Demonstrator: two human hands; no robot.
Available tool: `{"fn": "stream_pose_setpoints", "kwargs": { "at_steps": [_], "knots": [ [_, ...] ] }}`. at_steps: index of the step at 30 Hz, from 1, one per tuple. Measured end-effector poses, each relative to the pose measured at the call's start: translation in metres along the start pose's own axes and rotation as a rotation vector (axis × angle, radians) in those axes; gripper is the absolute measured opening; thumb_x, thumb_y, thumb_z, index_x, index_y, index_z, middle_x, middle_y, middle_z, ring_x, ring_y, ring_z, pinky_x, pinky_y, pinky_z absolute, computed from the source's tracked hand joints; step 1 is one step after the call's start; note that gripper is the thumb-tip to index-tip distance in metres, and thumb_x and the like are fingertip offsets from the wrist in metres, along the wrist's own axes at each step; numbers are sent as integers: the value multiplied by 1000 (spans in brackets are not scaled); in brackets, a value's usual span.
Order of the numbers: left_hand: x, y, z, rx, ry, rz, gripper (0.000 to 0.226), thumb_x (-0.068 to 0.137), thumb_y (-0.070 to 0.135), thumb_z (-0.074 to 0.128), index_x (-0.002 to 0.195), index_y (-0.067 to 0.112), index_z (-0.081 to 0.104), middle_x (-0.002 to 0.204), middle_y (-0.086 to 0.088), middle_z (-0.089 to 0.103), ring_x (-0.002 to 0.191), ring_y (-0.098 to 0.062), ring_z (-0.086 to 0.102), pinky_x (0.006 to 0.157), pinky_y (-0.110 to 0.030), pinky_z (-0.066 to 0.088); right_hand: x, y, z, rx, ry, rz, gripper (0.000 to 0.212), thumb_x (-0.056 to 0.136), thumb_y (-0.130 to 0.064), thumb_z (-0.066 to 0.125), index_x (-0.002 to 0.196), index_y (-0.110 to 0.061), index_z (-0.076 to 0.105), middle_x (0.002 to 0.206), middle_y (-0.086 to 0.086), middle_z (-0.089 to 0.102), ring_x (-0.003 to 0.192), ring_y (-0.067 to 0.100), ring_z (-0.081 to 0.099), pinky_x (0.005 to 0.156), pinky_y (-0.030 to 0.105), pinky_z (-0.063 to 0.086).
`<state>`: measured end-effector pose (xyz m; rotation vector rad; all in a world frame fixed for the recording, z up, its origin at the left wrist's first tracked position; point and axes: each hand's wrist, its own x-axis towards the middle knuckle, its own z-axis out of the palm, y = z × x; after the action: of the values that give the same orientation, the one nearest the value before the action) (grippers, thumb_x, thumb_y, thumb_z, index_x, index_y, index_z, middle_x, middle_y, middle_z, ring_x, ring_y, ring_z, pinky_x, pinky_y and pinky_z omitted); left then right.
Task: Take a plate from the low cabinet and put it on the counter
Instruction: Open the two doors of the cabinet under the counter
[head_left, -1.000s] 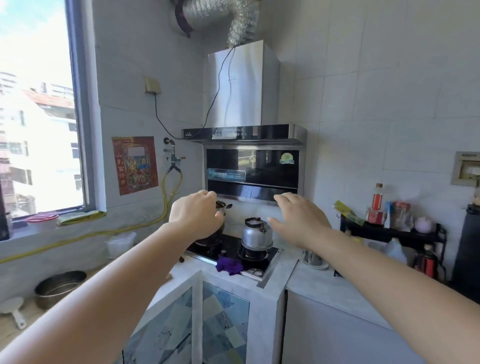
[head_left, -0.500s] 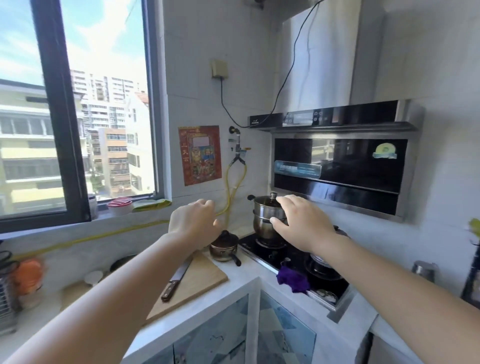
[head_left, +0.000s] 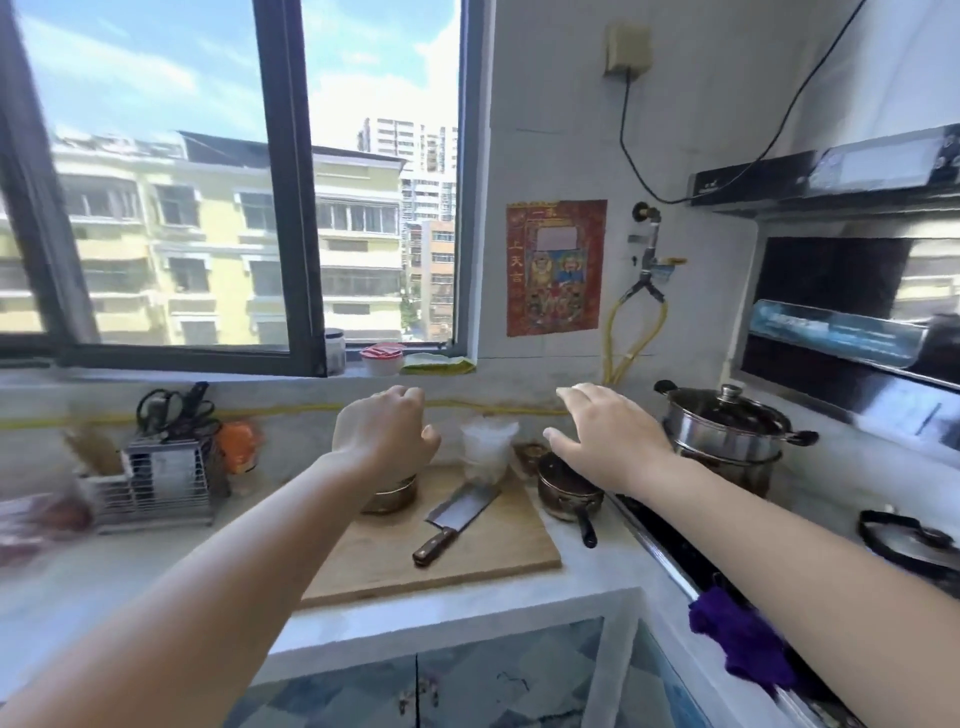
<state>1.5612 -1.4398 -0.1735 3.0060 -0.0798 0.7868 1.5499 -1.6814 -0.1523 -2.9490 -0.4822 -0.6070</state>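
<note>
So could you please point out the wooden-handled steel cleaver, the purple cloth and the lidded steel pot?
wooden-handled steel cleaver (head_left: 464, 507), head view, blade.
purple cloth (head_left: 737, 636), head view, middle.
lidded steel pot (head_left: 727, 434), head view, side wall.

Two bare forearms, sleeveless, no jewellery

cleaver (head_left: 457, 514) on cutting board (head_left: 467, 551) on counter (head_left: 467, 608); saucepan (head_left: 566, 491) right of it, stockpot (head_left: 727, 436) farther right.

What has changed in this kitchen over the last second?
Only the view swung left, from the hood toward the window, bringing the cutting board and cleaver into sight. Nothing was grasped or released. The left hand and right hand remain stretched forward, empty.
</note>
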Motion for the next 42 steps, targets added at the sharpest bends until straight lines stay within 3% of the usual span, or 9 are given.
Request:
{"fn": "stream_pose_setpoints", "kwargs": {
  "at_steps": [10,14,23,27,32,39,42],
  "knots": [
    [-8,13,83,75,-127,-233,50,83,53,39,113,16,55,118,-7,60,106,-28,58,68,-36,41,40,42,101,107,-109,-213,61,90,-44,44,140,-11,35,144,8,44,133,24,38,109,37,30],
    [-29,8,134,103,-230,-294,52,82,55,37,109,15,55,114,-8,61,101,-29,58,64,-35,40,26,48,164,120,-190,-248,61,91,-43,42,141,-10,35,146,9,42,135,23,36,110,36,29],
    [-97,3,260,66,-520,-327,52,85,51,36,119,14,51,119,-6,59,100,-27,58,61,-33,41,-24,41,304,187,-474,-185,57,92,-49,37,134,-11,41,135,8,51,123,26,46,96,41,44],
    [-126,-10,315,44,-626,-308,49,86,52,35,113,15,52,110,-4,60,90,-26,59,57,-32,39,-45,28,363,235,-572,-132,62,91,-53,36,140,-13,35,141,5,46,128,23,43,100,38,40],
    [-159,-36,377,0,-726,-347,51,86,52,35,119,16,50,120,-4,58,100,-25,58,62,-33,40,-62,7,430,233,-635,-98,58,91,-51,37,135,-13,41,136,4,51,125,22,46,97,37,42],
    [-189,-72,463,-135,-771,-415,51,85,54,37,120,19,49,123,-1,57,104,-22,58,67,-33,45,-76,-27,524,218,-709,6,58,91,-50,37,137,-14,39,136,3,51,126,21,45,102,34,37],
    [-194,-80,494,-209,-746,-460,56,84,56,39,129,23,45,132,2,54,109,-21,57,73,-32,45,-82,-42,556,224,-715,41,54,91,-50,38,133,-16,42,132,3,52,123,22,46,100,35,39]
  ]
}}
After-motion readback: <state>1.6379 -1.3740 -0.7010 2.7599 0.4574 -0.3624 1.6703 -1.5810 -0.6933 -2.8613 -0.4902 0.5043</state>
